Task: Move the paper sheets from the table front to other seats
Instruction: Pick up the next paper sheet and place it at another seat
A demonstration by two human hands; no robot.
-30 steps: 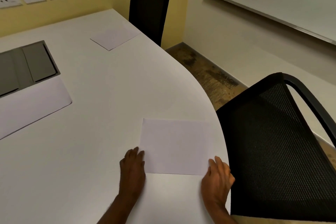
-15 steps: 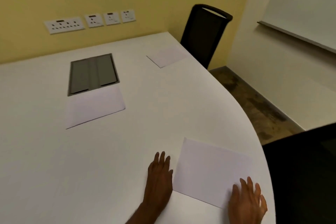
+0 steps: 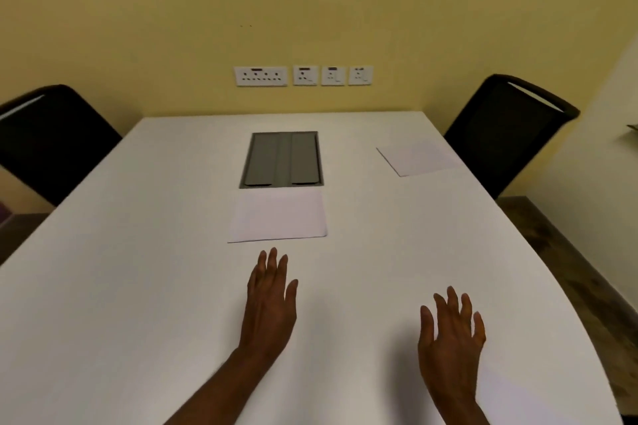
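Note:
A white paper stack (image 3: 278, 216) lies in the middle of the white table (image 3: 138, 286), just in front of the grey hatch. A single white sheet (image 3: 414, 157) rests at the far right, before the right black chair (image 3: 507, 128). My left hand (image 3: 271, 300) hovers flat with fingers apart, its fingertips a short way short of the stack's near edge. My right hand (image 3: 450, 335) is open too, lower and to the right, holding nothing. Neither hand touches any paper.
A grey cable hatch (image 3: 281, 159) is set into the tabletop behind the stack. Another black chair (image 3: 51, 134) stands at the far left corner. Wall sockets (image 3: 302, 76) line the yellow wall. The table's right edge curves toward the brown floor (image 3: 569, 252).
My view swung left from the right-side seat to the table's middle. Both hands left the sheet they were flattening at the right edge and now hover near the central stack.

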